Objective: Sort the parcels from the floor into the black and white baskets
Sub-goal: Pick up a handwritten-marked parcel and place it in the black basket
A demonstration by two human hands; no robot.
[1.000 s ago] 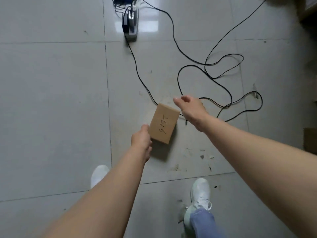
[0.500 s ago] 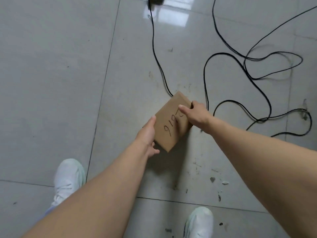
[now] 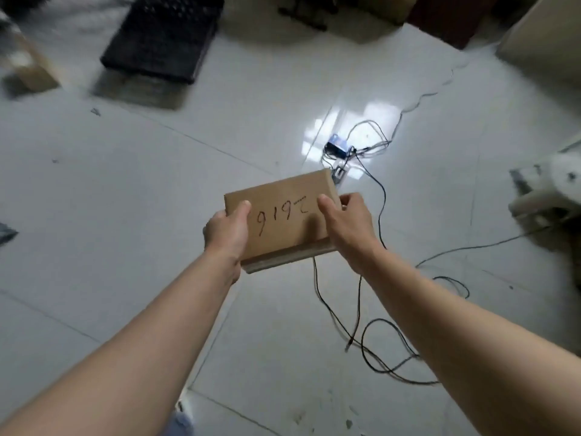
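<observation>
A flat brown cardboard parcel with black handwritten digits on top is held up above the floor in the middle of the view. My left hand grips its left edge, thumb on top. My right hand grips its right edge, thumb on the top face. The black basket stands on the floor at the far upper left, blurred. No white basket can be made out for certain.
Black cables loop over the grey tiled floor under and right of the parcel, leading to a power strip. A cardboard box sits at far left. White furniture stands at right, dark objects along the back.
Both hands closed on the parcel and lifted it off the floor. The view swung up, bringing the black basket and the room's far side into sight.
</observation>
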